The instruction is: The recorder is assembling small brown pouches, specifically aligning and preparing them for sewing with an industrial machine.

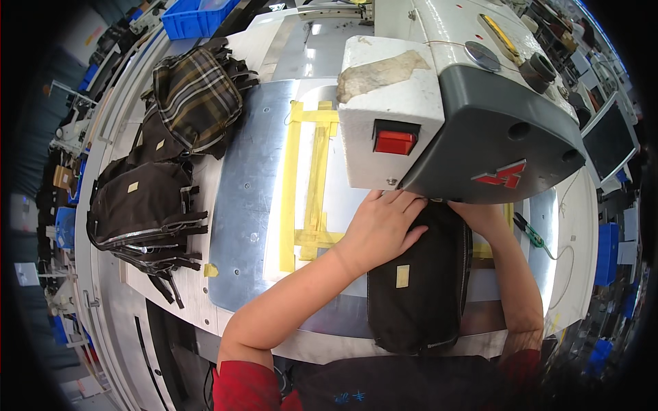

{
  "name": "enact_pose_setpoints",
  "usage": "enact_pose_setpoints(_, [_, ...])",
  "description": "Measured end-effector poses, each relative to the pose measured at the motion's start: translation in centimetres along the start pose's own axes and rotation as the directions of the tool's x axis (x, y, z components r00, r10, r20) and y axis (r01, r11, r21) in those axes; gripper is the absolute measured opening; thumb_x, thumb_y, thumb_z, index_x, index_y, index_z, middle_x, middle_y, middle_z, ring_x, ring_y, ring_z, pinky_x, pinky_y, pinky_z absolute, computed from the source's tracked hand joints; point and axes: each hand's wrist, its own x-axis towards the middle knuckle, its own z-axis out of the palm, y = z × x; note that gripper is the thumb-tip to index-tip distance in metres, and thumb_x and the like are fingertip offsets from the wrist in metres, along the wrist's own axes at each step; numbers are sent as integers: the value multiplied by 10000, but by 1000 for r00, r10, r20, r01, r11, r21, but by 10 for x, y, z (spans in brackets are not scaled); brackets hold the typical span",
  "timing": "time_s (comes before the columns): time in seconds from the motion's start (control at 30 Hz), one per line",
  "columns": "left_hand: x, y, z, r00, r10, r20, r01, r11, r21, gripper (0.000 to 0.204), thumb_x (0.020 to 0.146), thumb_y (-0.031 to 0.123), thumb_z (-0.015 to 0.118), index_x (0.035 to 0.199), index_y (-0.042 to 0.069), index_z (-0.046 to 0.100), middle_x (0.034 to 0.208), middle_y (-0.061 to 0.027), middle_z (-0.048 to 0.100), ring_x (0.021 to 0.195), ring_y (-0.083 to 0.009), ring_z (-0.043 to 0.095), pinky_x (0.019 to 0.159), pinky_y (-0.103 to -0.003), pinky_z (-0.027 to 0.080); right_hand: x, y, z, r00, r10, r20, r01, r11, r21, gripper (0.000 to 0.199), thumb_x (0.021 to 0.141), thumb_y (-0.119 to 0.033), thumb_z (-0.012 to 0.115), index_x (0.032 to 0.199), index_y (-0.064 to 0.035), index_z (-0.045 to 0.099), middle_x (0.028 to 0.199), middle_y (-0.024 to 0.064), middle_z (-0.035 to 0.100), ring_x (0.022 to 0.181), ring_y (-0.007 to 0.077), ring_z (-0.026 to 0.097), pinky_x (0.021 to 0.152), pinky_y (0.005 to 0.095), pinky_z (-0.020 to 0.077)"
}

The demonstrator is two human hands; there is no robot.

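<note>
A black fabric pouch (pixel 418 301) with a zipper along its right side and a small yellow sticker lies in front of me, its far end under the sewing machine head (pixel 493 137). My left hand (pixel 384 226) rests on the pouch's far left part, fingers stretched forward and thumb apart; its fingertips reach the lower edge of the white housing. At the pouch's far right edge is my right hand (pixel 478 218), its fingers mostly hidden beneath the grey cover. What the right fingers do, and the needle area, cannot be seen.
Stacked black pouches (pixel 140 202) and a plaid one (pixel 195 96) lie on the left. Yellow tape (pixel 288 185) marks the metal plate (pixel 236 233). Green-handled snips (pixel 531 233) lie at right. A red switch (pixel 395 142) sits on the housing; a blue crate (pixel 195 19) stands far back.
</note>
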Motion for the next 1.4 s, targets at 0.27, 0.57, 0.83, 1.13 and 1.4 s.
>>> enact_pose_setpoints(0.27, [1,2,-1,1000,-17,14,17,1000,-2,344,811,266,633,1077,50,606,1060,-53,563,1017,-204,534,880,-336,381,0,5,3,999,-29,-24,30,999,43,301,746,-72,658,1030,8,598,1011,149,621,957,264,593,838,360,453])
enact_pose_setpoints(0.57, [2,4,-1,1000,-16,11,16,1000,13,352,805,263,637,1074,38,608,1062,-61,562,1048,-212,517,903,-339,380,-1,3,2,1000,-2,-13,2,1000,12,347,734,-73,648,1068,2,589,1071,159,609,1027,295,570,896,383,429])
enact_pose_setpoints(0.83, [1,4,1,1000,2,-17,-1,1000,8,363,795,263,644,1073,34,610,1059,-68,564,1008,-223,536,895,-337,392,-4,5,3,998,64,21,-63,998,-15,338,753,-102,626,1072,3,590,1082,180,606,1047,323,566,909,392,423])
enact_pose_setpoints(1.13, [-1,-2,-1,1000,-11,-11,11,1000,19,363,795,263,643,1076,37,604,1061,-72,565,1013,-222,535,895,-352,390,2,13,17,998,-46,-40,42,994,-98,377,782,-150,635,1126,-11,570,1135,188,588,1107,340,534,944,407,403])
enact_pose_setpoints(1.4, [-2,7,14,998,-14,-60,10,997,-73,405,767,259,658,1088,26,579,1140,-118,539,1119,-275,489,986,-394,352,-7,58,17,999,35,-9,-35,996,-79,321,775,-90,595,1090,-26,612,1093,180,617,1087,355,546,947,414,413])
